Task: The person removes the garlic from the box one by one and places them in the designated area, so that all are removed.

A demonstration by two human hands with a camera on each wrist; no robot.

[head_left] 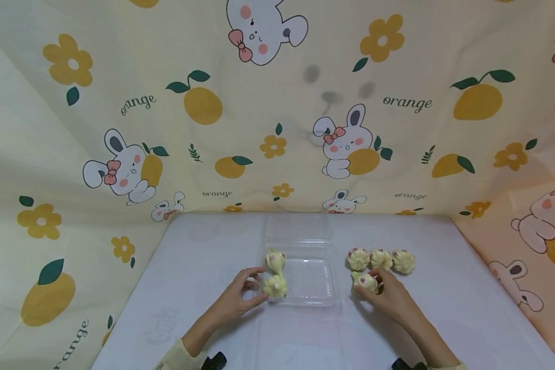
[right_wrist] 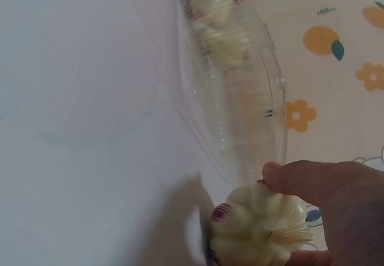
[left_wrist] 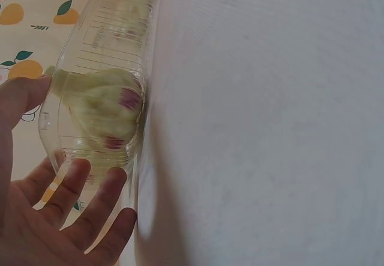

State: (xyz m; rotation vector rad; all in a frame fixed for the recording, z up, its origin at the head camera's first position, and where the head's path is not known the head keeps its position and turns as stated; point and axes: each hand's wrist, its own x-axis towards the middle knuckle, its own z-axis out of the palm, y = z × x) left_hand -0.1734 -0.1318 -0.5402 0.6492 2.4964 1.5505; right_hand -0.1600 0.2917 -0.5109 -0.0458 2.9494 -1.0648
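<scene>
My right hand (head_left: 390, 295) grips a garlic bulb (head_left: 364, 281), pale with purple patches. In the right wrist view the thumb presses one side of that bulb (right_wrist: 249, 227), and its root tuft shows. A clear plastic clamshell box (head_left: 335, 288) stands open at the middle of the table, its lid (head_left: 296, 228) folded back. Two garlic bulbs, one upper (head_left: 276, 260) and one lower (head_left: 275, 286), lie along its left side. My left hand (head_left: 240, 293) is at the box's left wall, with spread fingers touching the plastic and the thumb by its rim.
Three more garlic bulbs stand in a row behind the right hand: left (head_left: 358, 259), middle (head_left: 381, 259) and right (head_left: 404, 261). A patterned cloth (head_left: 296, 103) hangs behind and at the sides of the white table (head_left: 189, 267).
</scene>
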